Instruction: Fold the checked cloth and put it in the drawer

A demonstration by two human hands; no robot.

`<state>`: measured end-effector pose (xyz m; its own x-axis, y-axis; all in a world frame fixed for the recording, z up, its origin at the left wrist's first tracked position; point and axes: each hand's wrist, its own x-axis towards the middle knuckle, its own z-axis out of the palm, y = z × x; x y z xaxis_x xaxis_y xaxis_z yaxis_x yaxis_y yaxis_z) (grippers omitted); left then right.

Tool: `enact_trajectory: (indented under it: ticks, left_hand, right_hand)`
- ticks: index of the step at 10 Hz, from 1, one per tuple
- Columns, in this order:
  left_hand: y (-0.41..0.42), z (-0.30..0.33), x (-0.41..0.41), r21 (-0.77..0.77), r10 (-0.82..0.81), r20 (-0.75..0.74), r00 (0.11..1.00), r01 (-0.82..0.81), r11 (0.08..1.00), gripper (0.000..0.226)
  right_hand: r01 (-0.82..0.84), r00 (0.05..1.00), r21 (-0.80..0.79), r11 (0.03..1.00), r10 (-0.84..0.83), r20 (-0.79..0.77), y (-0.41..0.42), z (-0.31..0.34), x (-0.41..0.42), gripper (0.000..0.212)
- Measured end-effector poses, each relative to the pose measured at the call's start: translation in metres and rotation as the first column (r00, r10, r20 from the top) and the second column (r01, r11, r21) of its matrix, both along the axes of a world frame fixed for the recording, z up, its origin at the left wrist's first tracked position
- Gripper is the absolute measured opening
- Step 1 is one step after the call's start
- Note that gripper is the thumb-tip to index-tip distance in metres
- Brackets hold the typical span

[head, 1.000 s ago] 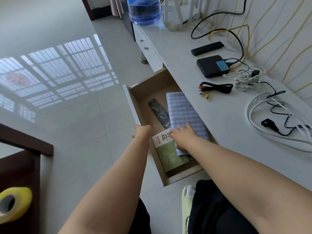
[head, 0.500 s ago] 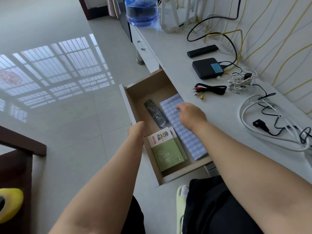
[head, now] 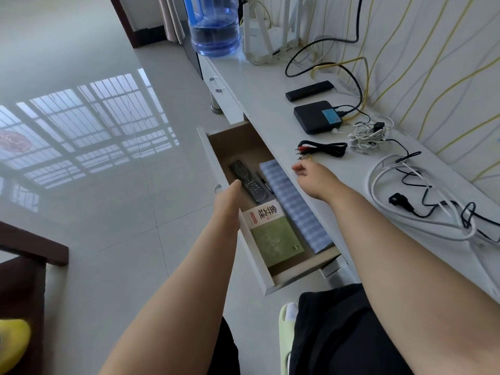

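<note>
Checked cloth (head: 295,209): folded into a long narrow strip, lying flat inside the drawer along its right side, partly tucked under the worktop edge.
Drawer (head: 238,239): part-way open, white front panel on the left, brown inside.
Left hand (head: 230,193): resting at the drawer's front panel near the small metal handle (head: 217,188); its fingers are hidden behind the hand, so whether they grip the panel cannot be told.
Right hand (head: 313,177): raised above the worktop edge, just beside the cloth but not touching it; fingers loosely spread, holding nothing.
Remote control (head: 249,181): black, lying in the drawer to the left of the cloth, at the far end.
Book (head: 273,234): green and white cover with red characters, lying in the near end of the drawer, touching the cloth's left edge.
Worktop (head: 351,185): white, carrying a black box (head: 313,117), a coiled black cable (head: 324,148), white cords (head: 384,185) and a blue water bottle (head: 213,25) at the far end.
Floor (head: 94,158): pale glossy tiles, reflecting a window grid.
</note>
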<state>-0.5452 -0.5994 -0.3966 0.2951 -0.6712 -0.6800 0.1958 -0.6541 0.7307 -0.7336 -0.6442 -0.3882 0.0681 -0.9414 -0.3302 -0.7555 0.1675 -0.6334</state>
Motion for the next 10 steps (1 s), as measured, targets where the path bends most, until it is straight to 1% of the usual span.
enact_trajectory:
  ticks: [1, 2, 3, 4, 5, 6, 7, 8, 9, 10]
  left_hand:
    - [0.004, 0.005, -0.010, -0.033, -0.049, -0.072, 0.996, 0.047, 0.998, 0.029]
    - [0.001, 0.000, -0.026, -0.103, -0.121, -0.122, 0.985, 0.109, 0.989, 0.047]
    - [-0.003, -0.009, -0.055, -0.176, -0.192, -0.211, 0.958, 0.156, 0.972, 0.041]
    - [-0.010, -0.010, -0.084, -0.192, -0.171, -0.334, 0.927, 0.111, 0.975, 0.027]
    - [-0.019, -0.018, -0.101, -0.184, -0.188, -0.289, 0.939, 0.138, 0.973, 0.043]
    - [-0.022, -0.025, -0.103, -0.184, -0.199, -0.269, 0.942, 0.153, 0.971, 0.046]
    - [-0.025, -0.030, -0.096, -0.209, -0.219, -0.311, 0.925, 0.158, 0.965, 0.033]
    - [-0.017, -0.018, -0.090, -0.219, -0.275, -0.310, 0.910, 0.213, 0.952, 0.025]
    - [-0.003, 0.000, -0.085, -0.246, -0.365, -0.187, 0.912, 0.316, 0.916, 0.025]
    - [0.009, 0.016, -0.070, -0.286, -0.360, -0.119, 0.925, 0.316, 0.905, 0.032]
  right_hand:
    - [-0.019, 0.998, 0.068, 0.998, 0.014, 0.061, 0.002, 0.006, 0.000, 0.049]
    - [-0.039, 0.993, 0.116, 0.993, 0.026, 0.118, 0.003, 0.004, -0.001, 0.053]
    - [0.021, 0.959, 0.111, 0.994, -0.052, 0.279, 0.007, -0.008, -0.006, 0.050]
    - [0.119, 0.912, 0.084, 0.989, -0.142, 0.384, 0.011, -0.016, -0.010, 0.048]
    - [0.122, 0.892, 0.086, 0.989, -0.147, 0.426, 0.007, -0.019, -0.011, 0.046]
    - [0.107, 0.884, 0.102, 0.989, -0.141, 0.445, 0.004, -0.022, -0.013, 0.046]
    - [0.109, 0.882, 0.105, 0.988, -0.145, 0.448, 0.003, -0.026, -0.014, 0.046]
    - [0.083, 0.891, 0.125, 0.989, -0.129, 0.435, 0.007, -0.015, -0.012, 0.047]
    - [0.014, 0.930, 0.122, 0.992, -0.058, 0.364, 0.015, 0.003, 0.000, 0.043]
    - [0.004, 0.915, -0.008, 1.000, 0.000, 0.404, 0.034, 0.054, 0.012, 0.033]
